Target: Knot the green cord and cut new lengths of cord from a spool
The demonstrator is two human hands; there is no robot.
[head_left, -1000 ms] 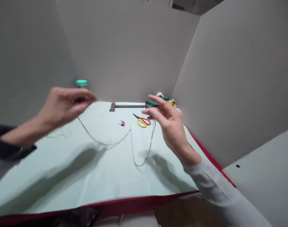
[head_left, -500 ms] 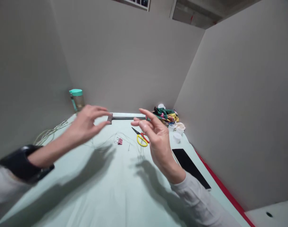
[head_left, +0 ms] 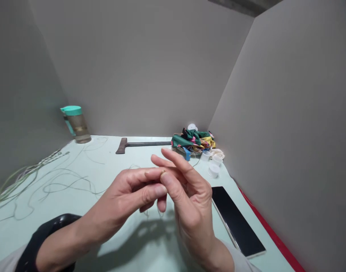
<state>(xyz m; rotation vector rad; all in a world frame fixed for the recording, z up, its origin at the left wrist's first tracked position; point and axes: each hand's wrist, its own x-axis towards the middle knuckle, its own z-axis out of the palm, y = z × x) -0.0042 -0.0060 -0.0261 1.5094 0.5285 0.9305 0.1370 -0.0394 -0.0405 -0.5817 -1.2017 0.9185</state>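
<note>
My left hand [head_left: 127, 196] and my right hand [head_left: 192, 192] meet over the middle of the table. Both are closed, thumbs against fingers, at one small spot where a tiny brownish bit shows between the fingertips. Short loops of thin pale cord [head_left: 160, 214] hang under the fingers, so the cord runs through the pinch; the exact grip is hidden. My right hand's upper fingers stretch out, away from its thumb. More thin cord [head_left: 67, 185] lies in loose curves left of my hands. The scissors and pink binder clip seen earlier are out of sight, apparently behind my hands.
At the back lies a hammer-like tool [head_left: 121, 146] beside bundled colourful cloth [head_left: 186, 139]. A lidded bottle [head_left: 78, 126] stands back left, near bunched cords [head_left: 28, 172]. Small white cups [head_left: 214, 170] and a black phone-like slab [head_left: 236, 221] are on the right. Grey walls enclose the table.
My hands were apart; they have come together and pinch at one spot. The view has shifted closer to the table, and the scissors and clip have gone from sight.
</note>
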